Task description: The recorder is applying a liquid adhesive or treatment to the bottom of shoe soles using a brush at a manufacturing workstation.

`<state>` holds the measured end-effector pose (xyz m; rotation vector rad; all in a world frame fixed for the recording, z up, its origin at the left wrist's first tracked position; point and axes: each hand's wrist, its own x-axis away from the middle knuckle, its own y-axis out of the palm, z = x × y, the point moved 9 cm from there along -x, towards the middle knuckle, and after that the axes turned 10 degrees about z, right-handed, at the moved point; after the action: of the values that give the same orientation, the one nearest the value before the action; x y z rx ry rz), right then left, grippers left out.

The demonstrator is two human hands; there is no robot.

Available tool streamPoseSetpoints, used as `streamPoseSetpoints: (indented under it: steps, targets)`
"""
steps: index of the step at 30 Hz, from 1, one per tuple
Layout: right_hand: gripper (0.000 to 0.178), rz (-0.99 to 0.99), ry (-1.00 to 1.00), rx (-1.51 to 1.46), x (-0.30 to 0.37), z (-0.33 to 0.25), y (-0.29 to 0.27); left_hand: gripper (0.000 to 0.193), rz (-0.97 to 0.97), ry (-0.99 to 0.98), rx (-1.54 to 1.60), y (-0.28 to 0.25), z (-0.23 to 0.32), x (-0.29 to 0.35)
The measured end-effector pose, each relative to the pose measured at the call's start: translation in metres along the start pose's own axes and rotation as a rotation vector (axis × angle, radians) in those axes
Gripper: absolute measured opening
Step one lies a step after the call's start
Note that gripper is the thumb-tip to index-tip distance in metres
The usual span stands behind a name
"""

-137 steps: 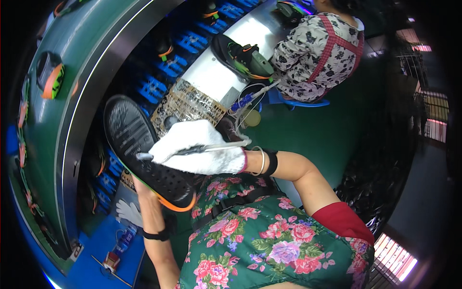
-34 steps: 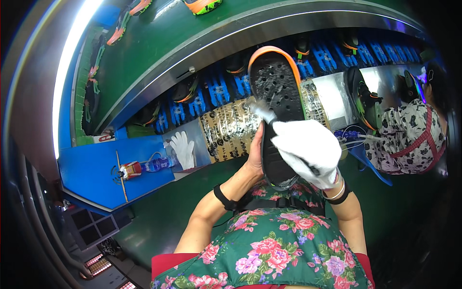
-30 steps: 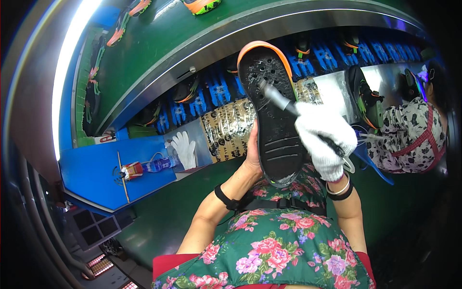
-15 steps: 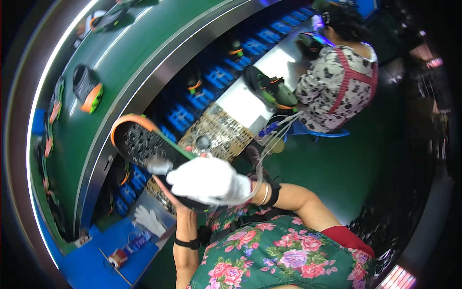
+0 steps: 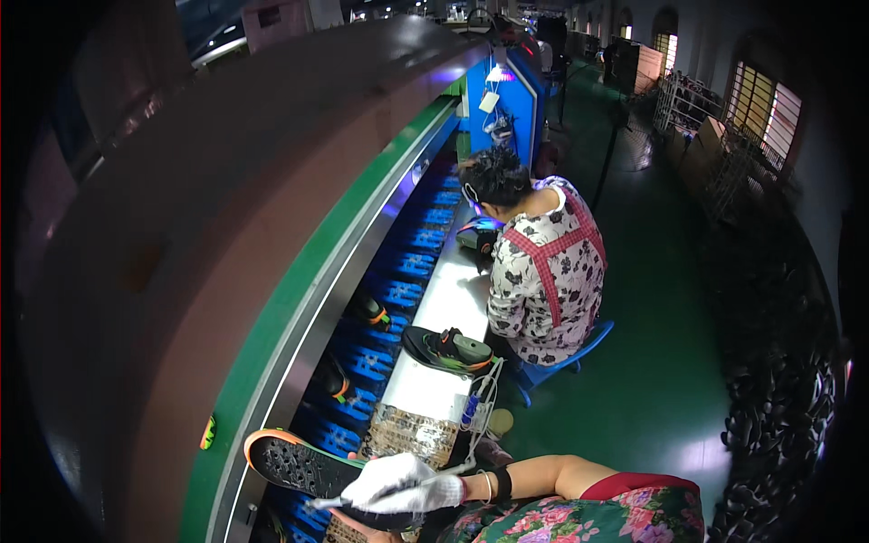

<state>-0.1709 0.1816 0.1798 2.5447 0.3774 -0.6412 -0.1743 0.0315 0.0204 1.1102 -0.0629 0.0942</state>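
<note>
Left hand (image 5: 373, 532) is cradling the black sole (image 5: 288, 460) above the counter's (image 5: 409, 436) near end, toe jutting past its left edge, fingers wrapping around, seemingly steadying it; gloved right hand's (image 5: 394, 486) fingers are gripping a brush (image 5: 331, 503), closed tightly.

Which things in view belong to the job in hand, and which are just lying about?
In the job:
sole, in the left hand
brush-like tool, in the gloved right hand

Seemingly just lying about:
shoe on the bench
dark heap at right
</note>
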Motion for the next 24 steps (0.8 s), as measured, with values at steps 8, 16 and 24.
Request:
streamPoseSetpoints:
  steps: [8, 16, 24]
  targets:
    - [0.024, 0.022, -0.230, 0.356, 0.001, -0.001, -0.015, 0.102, -0.017, -0.011, -0.066, 0.032, -0.003, -0.015]
    - [0.025, -0.019, -0.176, 0.261, 0.006, 0.000, -0.009, 0.101, -0.002, 0.030, -0.088, 0.024, 0.010, -0.008]
    - [0.026, -0.042, -0.206, 0.291, 0.004, -0.005, -0.006, 0.099, -0.002, 0.022, -0.102, 0.033, 0.003, -0.017]
